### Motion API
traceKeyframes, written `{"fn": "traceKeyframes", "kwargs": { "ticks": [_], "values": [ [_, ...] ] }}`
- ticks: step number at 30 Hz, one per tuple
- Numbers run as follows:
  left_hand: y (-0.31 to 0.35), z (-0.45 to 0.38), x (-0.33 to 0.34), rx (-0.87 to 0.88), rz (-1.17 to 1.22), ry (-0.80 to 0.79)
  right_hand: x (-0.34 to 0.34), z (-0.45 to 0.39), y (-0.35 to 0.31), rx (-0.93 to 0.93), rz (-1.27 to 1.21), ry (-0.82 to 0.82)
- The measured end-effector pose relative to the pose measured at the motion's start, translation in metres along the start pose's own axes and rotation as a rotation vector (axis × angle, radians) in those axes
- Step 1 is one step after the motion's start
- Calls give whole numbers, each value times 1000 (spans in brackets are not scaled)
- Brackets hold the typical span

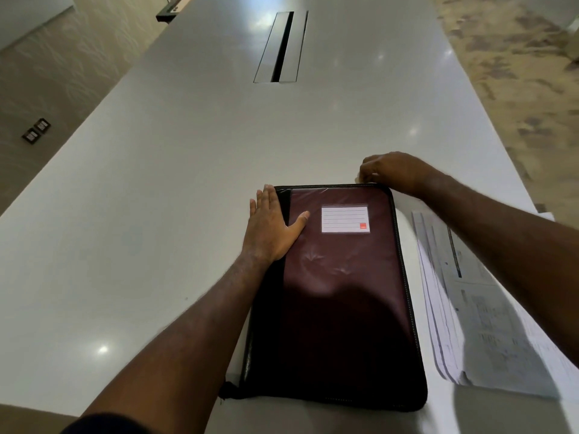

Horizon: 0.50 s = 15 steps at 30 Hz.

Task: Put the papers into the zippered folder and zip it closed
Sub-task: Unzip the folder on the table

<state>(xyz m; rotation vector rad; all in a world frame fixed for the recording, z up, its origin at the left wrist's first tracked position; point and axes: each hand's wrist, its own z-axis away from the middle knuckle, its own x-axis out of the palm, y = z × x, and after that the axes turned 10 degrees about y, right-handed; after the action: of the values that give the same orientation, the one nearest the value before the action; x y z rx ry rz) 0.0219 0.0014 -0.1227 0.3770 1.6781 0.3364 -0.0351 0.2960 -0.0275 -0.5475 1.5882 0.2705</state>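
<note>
Floor sockets [36, 130] sit at far left on the floor, beside the tabletop [163, 170] edge; a dark object [167, 14] at the top left corner of the tabletop is cut off and cannot be identified.

The left hand [272, 228] lies flat on the folder's black spine strip, near the far left corner. Its fingers [267, 200] are straight and pressed together, pointing away from the person; the thumb is spread to the right onto the maroon cover. The left forearm crosses the near left part of the spine and hides it.

The folder [341, 296] lies flat and closed on the tabletop, directly in front of the person. Its long axis runs from the near edge away from the person, spine to the left, zipper track along the right and far edges. A label pocket [344, 219] sits on the far half of the cover; its lines carry no legible writing. The near half of the cover is in shadow, and a small dark tab at the near left corner is hard to make out.

A cable slot [282, 47] lies in the tabletop, well beyond the folder.

The right hand [393, 172] is at the folder's far right corner, fingers curled and pinching a small item at the zipper edge; the item is mostly hidden and too small to confirm as the pull.

The papers [482, 311] lie in a fanned stack just right of the folder, long axis parallel to it. The right forearm covers their far end; the print is blurred.
</note>
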Motion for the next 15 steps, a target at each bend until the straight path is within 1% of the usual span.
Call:
{"fn": "traceKeyframes", "kwargs": {
  "ticks": [15],
  "values": [
    [2, 2, -2, -27, 24, -2, 5, 40, 23, 55, -11, 99]
  ]
}}
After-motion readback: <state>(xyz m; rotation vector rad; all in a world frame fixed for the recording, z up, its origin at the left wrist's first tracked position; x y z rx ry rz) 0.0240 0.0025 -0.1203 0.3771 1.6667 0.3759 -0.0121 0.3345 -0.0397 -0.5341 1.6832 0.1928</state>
